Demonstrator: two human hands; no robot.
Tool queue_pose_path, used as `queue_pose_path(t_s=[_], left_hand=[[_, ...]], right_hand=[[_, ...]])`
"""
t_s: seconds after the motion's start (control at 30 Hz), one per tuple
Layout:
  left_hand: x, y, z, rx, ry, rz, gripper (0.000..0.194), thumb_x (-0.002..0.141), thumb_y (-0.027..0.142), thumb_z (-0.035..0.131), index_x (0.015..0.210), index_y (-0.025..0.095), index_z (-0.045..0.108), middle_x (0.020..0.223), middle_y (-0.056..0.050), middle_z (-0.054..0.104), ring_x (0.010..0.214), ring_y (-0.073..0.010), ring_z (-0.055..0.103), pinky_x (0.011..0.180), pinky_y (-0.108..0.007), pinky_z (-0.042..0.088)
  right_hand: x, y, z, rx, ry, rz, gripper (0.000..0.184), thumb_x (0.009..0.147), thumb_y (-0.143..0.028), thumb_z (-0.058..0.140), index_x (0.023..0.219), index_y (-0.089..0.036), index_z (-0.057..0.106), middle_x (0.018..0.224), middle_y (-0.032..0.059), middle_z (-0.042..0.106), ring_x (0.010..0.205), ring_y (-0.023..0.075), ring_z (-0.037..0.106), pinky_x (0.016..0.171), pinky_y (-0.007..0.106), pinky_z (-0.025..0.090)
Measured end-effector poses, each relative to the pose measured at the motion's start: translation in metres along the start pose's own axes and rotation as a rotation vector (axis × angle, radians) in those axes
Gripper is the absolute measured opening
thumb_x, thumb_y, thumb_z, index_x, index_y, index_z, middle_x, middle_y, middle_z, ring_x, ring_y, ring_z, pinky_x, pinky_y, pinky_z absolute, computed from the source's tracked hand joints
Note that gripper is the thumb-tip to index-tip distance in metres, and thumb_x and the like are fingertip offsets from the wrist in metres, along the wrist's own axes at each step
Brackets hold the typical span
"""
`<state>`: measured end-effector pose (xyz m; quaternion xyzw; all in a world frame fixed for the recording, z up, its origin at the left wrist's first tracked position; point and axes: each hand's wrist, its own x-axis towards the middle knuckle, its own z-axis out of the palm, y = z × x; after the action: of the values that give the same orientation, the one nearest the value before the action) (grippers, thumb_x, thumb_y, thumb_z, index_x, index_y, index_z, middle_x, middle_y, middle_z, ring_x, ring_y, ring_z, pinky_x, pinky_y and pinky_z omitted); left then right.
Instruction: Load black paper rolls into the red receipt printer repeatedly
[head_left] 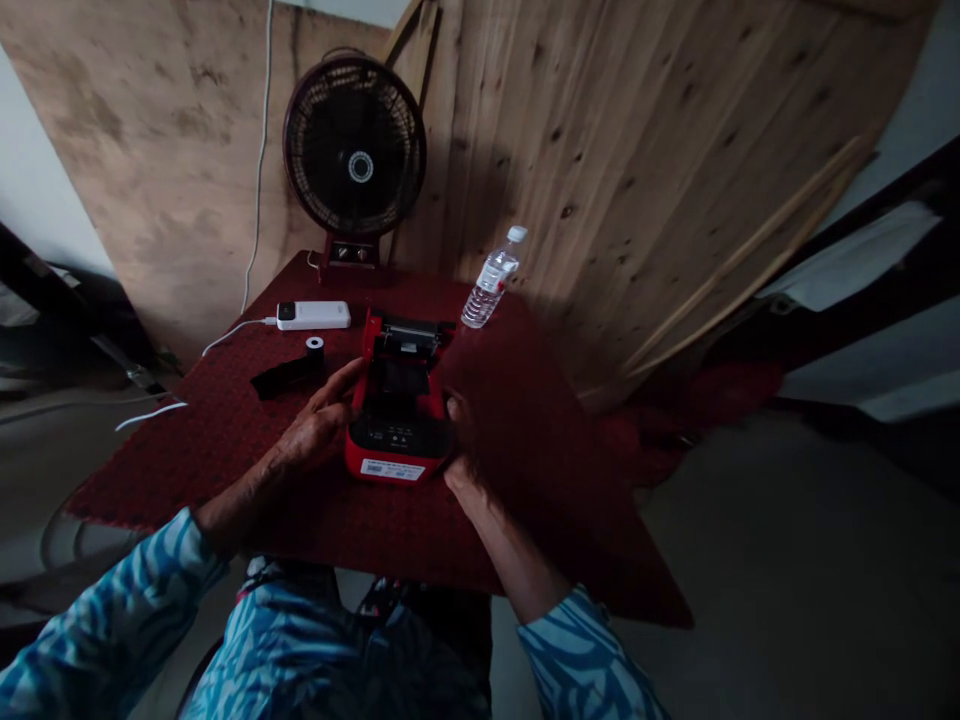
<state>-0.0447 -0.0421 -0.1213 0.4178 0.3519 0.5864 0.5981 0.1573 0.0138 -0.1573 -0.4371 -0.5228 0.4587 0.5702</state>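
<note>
Red label printer, lid open, on tabletop; my left fingers spread beside it, right fingers shadowed, hold unclear.

The left hand is positioned just left of centre frame, held palm-down and angled inward, with the fingers spread and extended toward the upper right. The left forearm runs diagonally up from the lower left and is bare as far as a blue-and-white patterned sleeve near the lower-left corner. The right hand is just right of centre and bent at the wrist. It lies in heavy shadow, so finger position cannot be confirmed. The right forearm rises from the lower right out of a matching sleeve. Both arms converge toward centre frame.
</note>
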Motion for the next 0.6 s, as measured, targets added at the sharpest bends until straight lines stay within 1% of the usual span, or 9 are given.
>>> queue_pose_path(t_s=[0.07,0.1,0.17,0.23,0.27,0.37,0.43,0.5,0.6], left_hand=[[-0.001,0.001,0.001,-0.007,-0.003,0.000,0.082,0.071,0.024,0.074,0.149,0.031,0.051,0.153,-0.005,0.054,0.139,-0.0388,0.049,0.111,-0.046,0.045],[-0.001,0.001,0.001,-0.010,-0.003,-0.006,0.082,0.071,0.024,0.074,0.149,0.031,0.050,0.152,-0.005,0.055,0.139,-0.0387,0.049,0.111,-0.046,0.045],[-0.002,0.001,0.001,-0.007,0.002,-0.021,0.082,0.073,0.025,0.075,0.150,0.031,0.049,0.151,-0.006,0.057,0.139,-0.0388,0.050,0.111,-0.046,0.045],[-0.002,-0.001,0.001,-0.017,0.000,-0.038,0.081,0.074,0.028,0.076,0.151,0.033,0.048,0.150,-0.006,0.057,0.137,-0.0390,0.051,0.110,-0.048,0.045],[-0.002,-0.002,0.001,-0.023,-0.004,-0.045,0.082,0.074,0.028,0.076,0.151,0.033,0.048,0.150,-0.006,0.058,0.136,-0.0392,0.053,0.110,-0.048,0.045],[-0.002,-0.002,0.000,-0.012,0.006,-0.048,0.080,0.075,0.026,0.075,0.150,0.031,0.049,0.150,-0.006,0.058,0.133,-0.0398,0.055,0.108,-0.049,0.047],[-0.002,-0.001,0.000,0.020,0.027,-0.033,0.076,0.075,0.024,0.074,0.148,0.031,0.052,0.151,-0.004,0.056,0.134,-0.0403,0.053,0.107,-0.049,0.049],[-0.003,0.002,0.001,0.043,0.035,-0.022,0.074,0.075,0.024,0.072,0.147,0.031,0.054,0.153,-0.002,0.054,0.139,-0.0406,0.048,0.108,-0.049,0.048],[-0.003,0.005,0.004,0.049,0.035,-0.031,0.075,0.074,0.022,0.072,0.147,0.030,0.054,0.159,-0.003,0.047,0.145,-0.0399,0.040,0.115,-0.050,0.041]], right_hand=[[0.002,-0.002,-0.004,0.004,0.098,0.056,0.047,0.081,-0.064,0.053,0.098,-0.022,0.066,0.097,0.0081,0.074,0.089,0.0241,0.067,0.077,0.039,0.054],[0.002,-0.005,-0.009,-0.025,0.119,0.044,0.045,0.082,-0.063,0.054,0.094,-0.022,0.067,0.095,0.0075,0.074,0.089,0.0239,0.067,0.078,0.039,0.054],[0.004,-0.020,-0.019,-0.116,0.091,-0.073,0.038,0.086,-0.057,0.055,0.091,-0.022,0.068,0.095,0.0061,0.073,0.092,0.0231,0.067,0.084,0.039,0.053],[0.008,-0.043,-0.029,-0.208,-0.046,-0.259,0.029,0.093,-0.047,0.055,0.091,-0.024,0.072,0.097,0.0048,0.074,0.096,0.0213,0.068,0.089,0.037,0.052],[0.012,-0.057,-0.033,-0.259,-0.186,-0.329,0.026,0.094,-0.043,0.056,0.091,-0.024,0.073,0.097,0.0044,0.074,0.096,0.0203,0.068,0.088,0.036,0.053],[0.027,-0.091,-0.029,-0.420,-0.685,-0.384,0.020,0.094,-0.031,0.058,0.093,-0.024,0.077,0.099,0.0038,0.076,0.095,0.0191,0.071,0.089,0.036,0.055],[0.037,-0.102,-0.018,-0.514,-0.891,-0.374,0.021,0.093,-0.026,0.057,0.100,-0.024,0.076,0.107,0.0038,0.077,0.100,0.0192,0.071,0.093,0.038,0.055],[0.046,-0.103,-0.005,-0.610,-0.935,-0.385,0.024,0.091,-0.019,0.057,0.106,-0.024,0.074,0.115,0.0042,0.075,0.107,0.0197,0.070,0.099,0.041,0.054],[0.052,-0.098,0.012,-0.820,-0.898,-0.405,0.030,0.087,-0.009,0.058,0.109,-0.023,0.073,0.116,0.0065,0.074,0.110,0.0223,0.070,0.101,0.043,0.053]])
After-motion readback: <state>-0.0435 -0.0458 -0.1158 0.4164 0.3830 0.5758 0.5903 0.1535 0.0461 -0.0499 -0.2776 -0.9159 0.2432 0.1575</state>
